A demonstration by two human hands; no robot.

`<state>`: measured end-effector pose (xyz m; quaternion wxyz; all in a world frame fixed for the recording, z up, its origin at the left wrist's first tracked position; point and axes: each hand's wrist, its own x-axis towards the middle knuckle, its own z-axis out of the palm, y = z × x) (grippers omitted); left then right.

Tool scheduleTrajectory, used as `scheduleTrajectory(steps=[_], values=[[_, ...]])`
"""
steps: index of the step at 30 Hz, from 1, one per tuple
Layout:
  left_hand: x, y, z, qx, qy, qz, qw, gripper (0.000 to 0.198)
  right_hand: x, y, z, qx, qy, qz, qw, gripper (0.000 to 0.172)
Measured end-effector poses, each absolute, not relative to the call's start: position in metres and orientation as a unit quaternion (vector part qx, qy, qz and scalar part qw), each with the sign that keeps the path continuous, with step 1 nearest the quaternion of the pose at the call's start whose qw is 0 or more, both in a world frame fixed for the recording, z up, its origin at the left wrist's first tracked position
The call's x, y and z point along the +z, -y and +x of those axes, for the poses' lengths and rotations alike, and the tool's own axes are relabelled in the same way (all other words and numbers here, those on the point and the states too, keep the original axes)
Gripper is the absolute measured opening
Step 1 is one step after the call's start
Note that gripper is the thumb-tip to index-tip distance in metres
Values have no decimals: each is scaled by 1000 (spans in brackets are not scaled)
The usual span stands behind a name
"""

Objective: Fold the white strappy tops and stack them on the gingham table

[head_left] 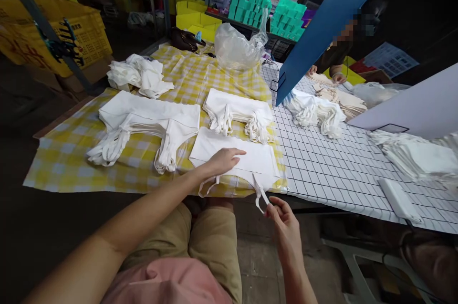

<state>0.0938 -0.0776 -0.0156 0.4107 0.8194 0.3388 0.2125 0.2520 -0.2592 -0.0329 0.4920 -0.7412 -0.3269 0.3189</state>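
A white strapped garment lies flat at the front edge of the yellow checked cloth. On its upper left part rests my left hand, fingers stretched out to the right. My right hand pinches the garment's right strap just past the table edge. The left strap hangs loose below the garment. Behind it is a stack of white garments with straps toward me, and a larger stack lies to the left.
Crumpled white cloth and a clear plastic bag lie farther back. On the right are a blue panel, more white garments and a white bar. Another person's hands work beyond the panel.
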Motion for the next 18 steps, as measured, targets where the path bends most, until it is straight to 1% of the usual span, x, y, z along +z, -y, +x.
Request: scheduleTrajectory(steps=[3,6,9,12,15,16,18], values=[[-26,88,116,143,-267,880,365,45,-39,274,247,327,310,-751,482,44],[-38,93,128,78,-209,918,328,45,-45,288,245,335,301,-759,470,43],[-45,93,130,58,-193,926,320,46,-50,299,245,336,297,-770,454,41],[-45,89,129,51,-188,920,339,48,-57,304,244,338,293,-778,441,40],[-39,84,125,61,-198,896,392,48,-64,308,243,353,292,-769,446,39],[-35,81,121,76,-209,883,413,49,-66,309,242,344,294,-769,451,39],[-27,76,107,121,-244,856,440,49,-70,310,238,287,305,-782,462,41]])
